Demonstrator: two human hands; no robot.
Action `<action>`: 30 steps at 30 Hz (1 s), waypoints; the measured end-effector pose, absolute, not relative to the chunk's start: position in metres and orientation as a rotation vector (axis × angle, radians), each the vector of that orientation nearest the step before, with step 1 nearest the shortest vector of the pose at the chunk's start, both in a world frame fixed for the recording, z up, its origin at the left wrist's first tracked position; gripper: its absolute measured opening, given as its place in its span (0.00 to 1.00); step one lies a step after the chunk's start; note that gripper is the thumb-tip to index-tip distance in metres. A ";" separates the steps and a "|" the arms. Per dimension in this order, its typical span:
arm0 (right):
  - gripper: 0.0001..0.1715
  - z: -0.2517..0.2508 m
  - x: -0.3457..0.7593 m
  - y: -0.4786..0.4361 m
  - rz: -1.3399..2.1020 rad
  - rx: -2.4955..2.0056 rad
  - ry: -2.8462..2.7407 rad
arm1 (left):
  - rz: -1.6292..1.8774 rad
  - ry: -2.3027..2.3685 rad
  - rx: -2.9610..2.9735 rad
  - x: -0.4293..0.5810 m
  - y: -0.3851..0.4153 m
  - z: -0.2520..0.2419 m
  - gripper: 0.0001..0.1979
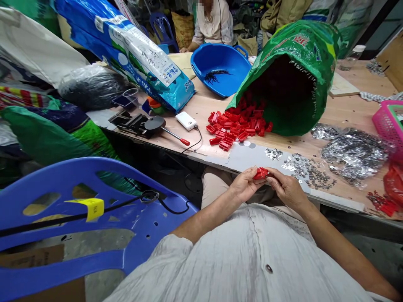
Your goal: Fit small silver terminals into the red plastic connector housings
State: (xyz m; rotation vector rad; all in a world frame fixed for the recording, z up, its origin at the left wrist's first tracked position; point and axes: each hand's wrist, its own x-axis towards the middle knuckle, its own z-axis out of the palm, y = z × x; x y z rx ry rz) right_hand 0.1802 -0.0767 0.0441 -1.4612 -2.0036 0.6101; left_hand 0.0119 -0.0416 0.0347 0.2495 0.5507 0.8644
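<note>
Just beyond my lap, near the table's front edge, my left hand (pixel 246 183) is closed on a red plastic part (pixel 260 173). The fingers of my right hand (pixel 285 186) are pinched together at the part's right side; any small piece between them is too small to make out. Ahead lies a pile of similar red parts (pixel 231 126), spilling from the mouth of a green sack (pixel 327 54). Small metal pieces (pixel 307 170) are spread on the grey sheet to the right of my hands.
A black tool with a red-tipped lever (pixel 154 124) and a white device (pixel 186 121) with a cable lie left. Behind are a blue basin (pixel 220 63) and another person (pixel 214 23). A blue chair (pixel 126 218) stands left, a pink basket (pixel 388 126) right.
</note>
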 end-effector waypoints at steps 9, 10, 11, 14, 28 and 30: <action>0.23 0.031 0.192 -0.076 0.715 -1.533 -1.902 | 0.785 0.584 0.300 0.006 -0.049 0.012 0.13; 0.24 0.030 0.198 -0.075 0.700 -1.578 -1.873 | 0.739 0.620 0.309 0.003 -0.050 0.006 0.13; 0.24 0.029 0.204 -0.074 0.667 -1.631 -1.835 | 0.689 0.671 0.313 0.000 -0.050 -0.001 0.14; 0.23 0.027 0.227 -0.069 0.500 -1.799 -1.735 | 0.572 0.920 0.331 -0.004 -0.048 -0.026 0.11; 0.13 0.018 0.246 -0.020 0.104 -2.225 -1.898 | 0.594 1.136 0.593 -0.005 -0.036 -0.058 0.13; 0.12 0.019 0.244 -0.015 0.113 -2.256 -1.922 | 0.530 1.065 0.656 -0.009 -0.035 -0.046 0.16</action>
